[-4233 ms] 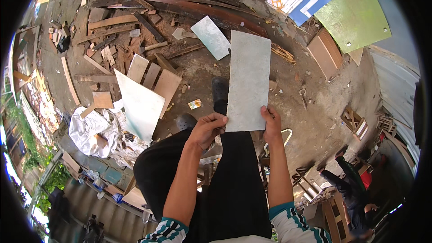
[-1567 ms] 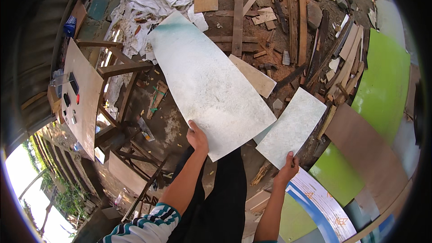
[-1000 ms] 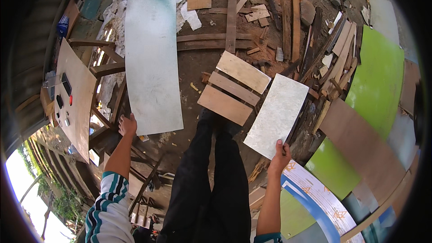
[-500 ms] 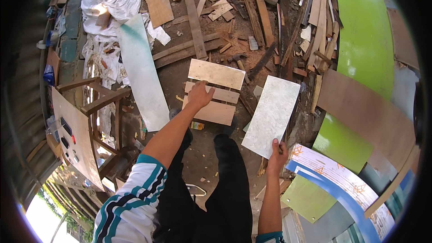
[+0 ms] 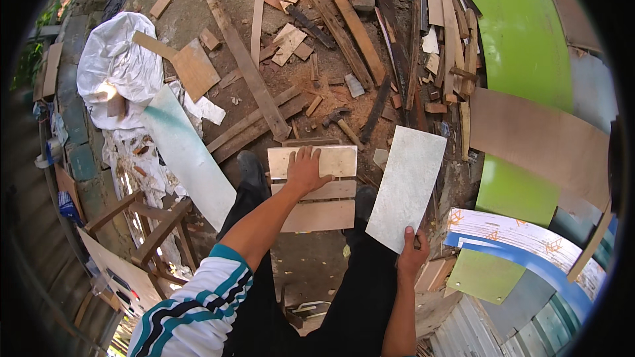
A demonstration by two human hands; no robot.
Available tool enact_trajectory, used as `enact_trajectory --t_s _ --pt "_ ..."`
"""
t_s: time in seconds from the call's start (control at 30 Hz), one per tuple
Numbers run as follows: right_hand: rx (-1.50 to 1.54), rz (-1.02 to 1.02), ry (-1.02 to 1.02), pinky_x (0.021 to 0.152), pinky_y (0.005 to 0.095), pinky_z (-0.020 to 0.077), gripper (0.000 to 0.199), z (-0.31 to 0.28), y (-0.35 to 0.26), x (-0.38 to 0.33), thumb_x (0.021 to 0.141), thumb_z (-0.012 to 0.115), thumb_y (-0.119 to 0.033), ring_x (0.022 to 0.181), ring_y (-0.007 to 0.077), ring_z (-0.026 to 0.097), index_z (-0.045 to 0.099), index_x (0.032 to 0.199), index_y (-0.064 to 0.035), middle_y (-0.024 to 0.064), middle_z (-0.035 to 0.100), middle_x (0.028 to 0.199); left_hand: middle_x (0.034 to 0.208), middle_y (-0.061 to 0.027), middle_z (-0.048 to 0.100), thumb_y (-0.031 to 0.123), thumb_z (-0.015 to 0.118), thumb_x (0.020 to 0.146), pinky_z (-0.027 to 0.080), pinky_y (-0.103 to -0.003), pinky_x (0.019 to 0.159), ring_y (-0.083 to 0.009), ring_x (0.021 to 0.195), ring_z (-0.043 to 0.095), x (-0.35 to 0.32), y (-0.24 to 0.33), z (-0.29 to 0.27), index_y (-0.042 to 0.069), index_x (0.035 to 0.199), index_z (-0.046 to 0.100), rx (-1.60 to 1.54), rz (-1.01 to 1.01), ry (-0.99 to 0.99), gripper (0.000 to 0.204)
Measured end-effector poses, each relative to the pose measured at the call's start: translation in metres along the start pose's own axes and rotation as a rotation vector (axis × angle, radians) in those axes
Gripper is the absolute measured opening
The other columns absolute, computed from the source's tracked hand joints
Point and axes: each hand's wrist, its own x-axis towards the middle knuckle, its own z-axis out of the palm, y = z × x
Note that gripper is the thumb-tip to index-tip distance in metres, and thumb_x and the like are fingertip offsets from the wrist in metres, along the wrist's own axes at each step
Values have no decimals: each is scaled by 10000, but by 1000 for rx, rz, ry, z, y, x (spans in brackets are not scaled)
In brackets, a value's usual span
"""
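Observation:
My left hand [image 5: 305, 173] lies palm down with fingers spread on the far slat of a small slatted wooden stool [image 5: 314, 217]. Its top has three pale slats with gaps between them, and it stands between my legs. In my right hand [image 5: 413, 251] is a rectangular whitish-grey board [image 5: 407, 182], gripped at its near right corner with the thumb on top. The board is tilted and stays apart from the stool, to its right.
A hammer [image 5: 344, 124] lies on the ground beyond the stool, among scattered wood offcuts and long planks [image 5: 245, 59]. To the left are a long whitish panel [image 5: 188, 152] and a wooden frame [image 5: 155, 238]. Green sheets [image 5: 522, 33] and brown plywood [image 5: 536, 125] lie right.
My left hand has slid from the middle slat to the far slat, its fingers now spread. My legs have moved to either side of the stool. The right hand still holds the board.

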Motion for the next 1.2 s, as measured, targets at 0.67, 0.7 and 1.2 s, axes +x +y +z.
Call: enact_trajectory --t_s 0.67,0.7,1.2 --pt "100 39 -153 695 262 409 389 79 9 76 931 758 -347 753 91 493 673 910 33 -8 588 774 939 -196 745 930 632 584 548 -454 868 -378 959 717 71 -16 63 63 1271 675 -16 142 -289 1108" --pt "105 0 -152 669 263 395 392 76 3 84 932 755 -346 730 86 475 667 910 35 -17 566 750 931 -183 746 932 623 593 552 -448 850 -359 943 722 65 -5 65 100 1256 684 13 133 -328 1066" --pt "159 -119 -435 668 239 423 277 101 -13 142 964 721 -250 730 61 509 715 978 26 -26 643 787 1154 -158 718 901 624 647 532 -457 932 -342 1067 694 -59 -29 198 167 1360 629 -157 -3 -303 1024"
